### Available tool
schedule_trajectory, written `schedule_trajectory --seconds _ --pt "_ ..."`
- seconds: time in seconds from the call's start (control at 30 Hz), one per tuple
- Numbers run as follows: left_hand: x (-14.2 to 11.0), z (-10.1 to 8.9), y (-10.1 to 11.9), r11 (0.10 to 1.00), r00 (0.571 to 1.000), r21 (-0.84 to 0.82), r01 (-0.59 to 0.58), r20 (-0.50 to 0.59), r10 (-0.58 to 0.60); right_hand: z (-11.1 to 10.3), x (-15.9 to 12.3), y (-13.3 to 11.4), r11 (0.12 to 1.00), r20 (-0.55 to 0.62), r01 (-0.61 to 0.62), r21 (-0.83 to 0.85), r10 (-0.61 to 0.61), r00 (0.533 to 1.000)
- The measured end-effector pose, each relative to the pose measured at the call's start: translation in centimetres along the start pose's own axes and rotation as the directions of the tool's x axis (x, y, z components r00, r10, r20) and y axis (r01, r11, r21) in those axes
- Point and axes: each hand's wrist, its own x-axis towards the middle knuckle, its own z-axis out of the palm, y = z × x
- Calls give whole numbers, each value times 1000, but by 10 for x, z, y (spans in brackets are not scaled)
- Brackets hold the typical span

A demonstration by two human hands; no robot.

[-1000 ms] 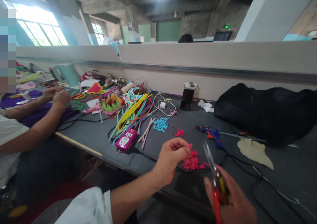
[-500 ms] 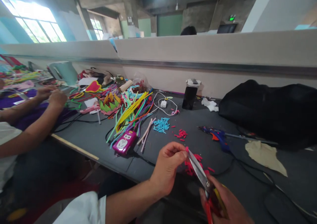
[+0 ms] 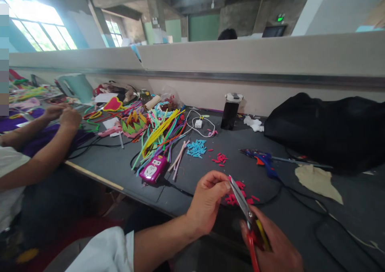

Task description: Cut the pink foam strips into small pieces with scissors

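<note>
My left hand [image 3: 208,200] is pinched shut on a small red piece, held just above a pile of red cut bits [image 3: 239,192] on the dark table [image 3: 126,164]. My right hand [image 3: 272,244] grips red-and-yellow-handled scissors [image 3: 245,212], whose blades point up-left and meet the red piece at my left fingertips. A smaller heap of red bits [image 3: 220,158] and a heap of light blue bits [image 3: 196,148] lie farther back.
A pink power strip [image 3: 152,169] and a bundle of coloured pipe cleaners [image 3: 161,133] lie left of centre. A blue glue gun [image 3: 261,160], a black bottle [image 3: 230,111] and a black bag [image 3: 327,127] are to the right. Another person's hands [image 3: 64,115] work at the left.
The scissors swung from upright at the right to tilted left, blades reaching my left fingertips. My left hand stayed over the red pile. The view shifted slightly.
</note>
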Motion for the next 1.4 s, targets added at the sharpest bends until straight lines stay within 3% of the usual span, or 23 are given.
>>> schedule_trajectory --seconds 0.27,0.47,0.77,1.4 --pt "-2 2 2 999 1000 -28 22 6 -22 -2 -1 3 998 52 27 -56 -24 998" --pt "-2 0 1 1000 1000 -13 18 1 -18 -2 -1 4 992 23 85 -98 -83 996" --pt "-6 2 4 1000 1000 -13 10 -1 -10 1 -2 4 997 70 46 -64 -42 997" --pt "-9 0 5 998 998 -8 -65 9 65 8 -10 -5 1000 14 -3 5 3 1000"
